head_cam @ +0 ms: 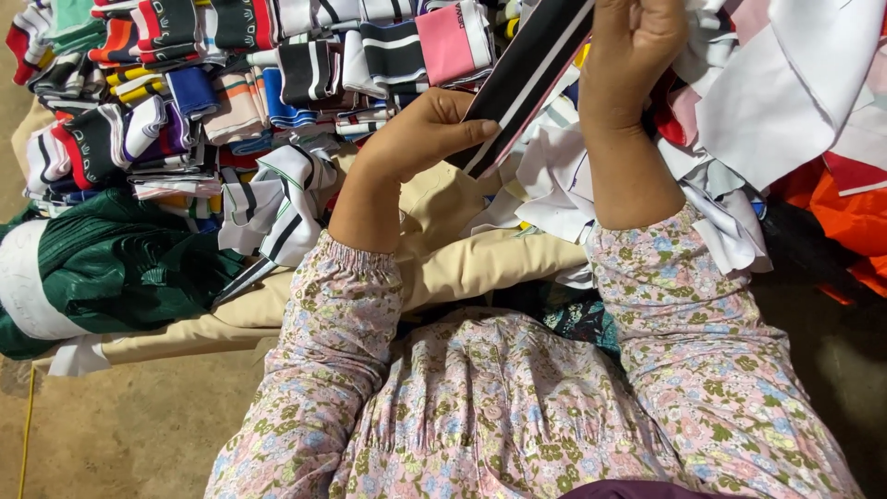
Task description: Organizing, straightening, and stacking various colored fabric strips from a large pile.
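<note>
— Since the striped band point(522, 79) is held up between both hands, how would you say it handles?

— Light and soft, by the look of it. It is a flat knitted strip, black with white and pink lines, and it runs slantwise above the heap of folded collars point(185, 102). Nothing fragile about it, though it seems limp and would likely sag wherever it goes unsupported.

— Where are the hands on it?

— The left hand point(420, 139) pinches its lower end, thumb lying across the face, fingers closed behind. The right hand point(633, 55) is wrapped round it higher up, fingers shut on the cloth.

— A good grip, then?

— I judge so: taking it near both ends keeps it taut and flat. A knit like this should not slip, so a light pinch suffices.

— And around it?

— White fabric pieces point(795, 83) to the right, orange cloth point(850, 217) beyond, a green garment point(120, 263) to the left, and beige cloth point(462, 263) beneath the wrists.
</note>
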